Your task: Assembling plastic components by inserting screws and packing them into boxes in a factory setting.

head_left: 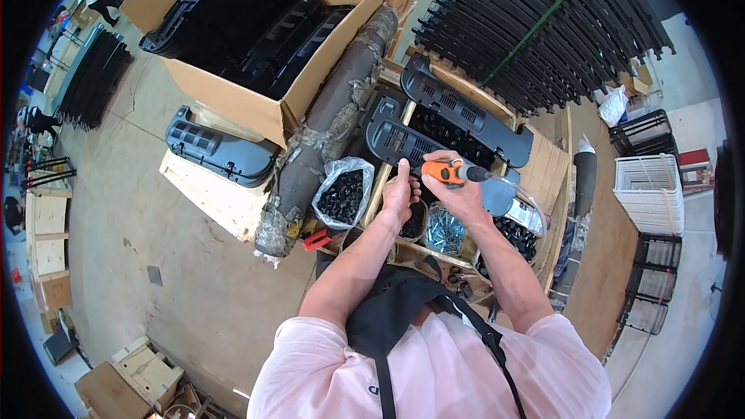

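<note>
My right hand [463, 200] is wrapped round an orange and black power screwdriver [444, 173], which lies sideways above the work; a clear hose [535, 206] curves away to its right. Beside it my left hand [399, 195] is closed, thumb extended, at the near edge of a dark grey slotted plastic panel [397, 140]. Whatever its fingers pinch is hidden. Another slotted panel [469, 115] lies just beyond, across a wooden crate of small black parts [442, 127]. Below my hands sits a bin of silvery screws [445, 230], with more black parts [514, 239] to its right.
Left of the crate are a plastic bag of black parts [341, 195], red-handled pliers [317, 240] and a long wrapped roll [326, 136]. A cardboard box [233, 101] holds large black panels. Strapped black frames [535, 27] stand at the far right; stacked panels [221, 147] lie left.
</note>
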Motion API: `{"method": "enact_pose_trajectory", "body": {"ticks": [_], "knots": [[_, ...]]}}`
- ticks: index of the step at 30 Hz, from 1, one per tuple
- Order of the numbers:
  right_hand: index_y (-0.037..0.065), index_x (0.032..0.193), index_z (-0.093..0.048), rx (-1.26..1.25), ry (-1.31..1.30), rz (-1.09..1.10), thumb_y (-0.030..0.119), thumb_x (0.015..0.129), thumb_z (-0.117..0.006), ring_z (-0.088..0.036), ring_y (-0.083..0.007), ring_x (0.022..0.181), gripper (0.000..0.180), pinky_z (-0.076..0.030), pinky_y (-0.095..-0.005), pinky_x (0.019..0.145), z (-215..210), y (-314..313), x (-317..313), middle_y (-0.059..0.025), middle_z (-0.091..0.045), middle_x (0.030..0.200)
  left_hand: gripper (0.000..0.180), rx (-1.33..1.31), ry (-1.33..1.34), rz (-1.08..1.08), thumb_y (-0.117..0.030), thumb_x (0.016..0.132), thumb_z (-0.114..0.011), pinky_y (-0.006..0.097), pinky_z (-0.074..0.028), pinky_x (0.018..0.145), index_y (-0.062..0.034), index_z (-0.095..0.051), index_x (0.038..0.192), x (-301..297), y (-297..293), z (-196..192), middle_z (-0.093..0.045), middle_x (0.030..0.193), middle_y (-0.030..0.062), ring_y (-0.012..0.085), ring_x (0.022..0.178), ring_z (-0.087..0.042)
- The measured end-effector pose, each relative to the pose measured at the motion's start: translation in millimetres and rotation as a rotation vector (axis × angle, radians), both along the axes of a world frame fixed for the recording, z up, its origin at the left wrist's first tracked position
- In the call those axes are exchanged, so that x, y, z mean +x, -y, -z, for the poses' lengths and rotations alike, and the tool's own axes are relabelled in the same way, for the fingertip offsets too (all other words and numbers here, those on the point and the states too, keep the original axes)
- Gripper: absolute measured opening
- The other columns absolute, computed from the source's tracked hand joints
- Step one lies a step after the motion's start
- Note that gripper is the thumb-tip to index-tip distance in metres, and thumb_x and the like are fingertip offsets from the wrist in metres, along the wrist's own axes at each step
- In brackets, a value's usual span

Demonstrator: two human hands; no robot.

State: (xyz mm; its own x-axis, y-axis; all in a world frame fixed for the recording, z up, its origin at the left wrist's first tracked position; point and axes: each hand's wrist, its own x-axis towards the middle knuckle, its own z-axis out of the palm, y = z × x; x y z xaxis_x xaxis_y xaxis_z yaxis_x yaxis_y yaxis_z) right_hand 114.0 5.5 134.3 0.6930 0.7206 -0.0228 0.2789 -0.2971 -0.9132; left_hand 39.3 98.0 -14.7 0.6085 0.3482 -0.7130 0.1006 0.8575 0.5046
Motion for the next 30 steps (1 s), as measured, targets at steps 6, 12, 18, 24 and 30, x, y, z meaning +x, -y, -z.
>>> {"method": "enact_pose_trajectory", "body": {"ticks": [6, 12, 18, 24, 30], "knots": [[0.006, 0.119, -0.069, -0.115, 0.021, -0.037, 0.011, 0.087, -0.079, -0.067, -0.0150, 0.104, 0.034, -0.054, -0.0318, 0.094, -3, -4, 1, -0.0061, -0.072, 0.115, 0.058, 0.034, -0.023, -0.035, -0.064, 0.101, -0.059, 0.026, -0.045, 0.051, -0.0081, -0.062, 0.084, 3, 3, -2, -0.060, 0.072, 0.0000, 0.0107, 0.058, -0.055], [0.009, 0.127, -0.065, 0.023, 0.101, -0.179, 0.015, 0.086, -0.077, -0.072, -0.0164, 0.104, 0.043, -0.056, -0.0325, 0.094, -8, -4, 10, -0.0076, -0.074, 0.113, 0.059, 0.096, -0.044, 0.000, -0.064, 0.103, -0.055, 0.026, -0.043, 0.050, -0.0086, -0.062, 0.083, 1, 2, -7, -0.059, 0.070, -0.0005, 0.0107, 0.056, -0.054], [0.005, 0.132, -0.062, 0.210, -0.101, -0.033, 0.004, 0.086, -0.079, -0.065, -0.0157, 0.118, 0.049, -0.053, -0.0326, 0.104, -37, 11, 6, -0.0074, -0.071, 0.125, 0.055, 0.006, 0.027, 0.008, -0.060, 0.104, -0.057, 0.034, -0.053, 0.069, -0.0052, -0.065, 0.106, -14, 1, -2, -0.066, 0.094, 0.0064, 0.0160, 0.079, -0.063], [0.002, 0.132, -0.060, 0.293, -0.144, 0.105, 0.002, 0.085, -0.081, -0.069, -0.0190, 0.111, 0.051, -0.055, -0.0358, 0.103, -18, 40, 2, -0.0129, -0.073, 0.122, 0.030, -0.154, 0.167, -0.010, -0.028, 0.109, -0.055, 0.034, -0.057, 0.071, -0.0018, -0.060, 0.123, -38, 16, -2, -0.068, 0.099, 0.0095, 0.0192, 0.080, -0.066], [0.001, 0.132, -0.060, 0.350, -0.224, 0.114, 0.002, 0.086, -0.080, -0.069, -0.0190, 0.111, 0.050, -0.056, -0.0364, 0.102, -8, 49, -2, -0.0133, -0.073, 0.122, 0.020, -0.137, 0.210, -0.008, -0.026, 0.107, -0.063, 0.028, -0.058, 0.069, -0.0085, -0.065, 0.116, -47, 19, -3, -0.070, 0.095, 0.0036, 0.0141, 0.079, -0.067]]}}
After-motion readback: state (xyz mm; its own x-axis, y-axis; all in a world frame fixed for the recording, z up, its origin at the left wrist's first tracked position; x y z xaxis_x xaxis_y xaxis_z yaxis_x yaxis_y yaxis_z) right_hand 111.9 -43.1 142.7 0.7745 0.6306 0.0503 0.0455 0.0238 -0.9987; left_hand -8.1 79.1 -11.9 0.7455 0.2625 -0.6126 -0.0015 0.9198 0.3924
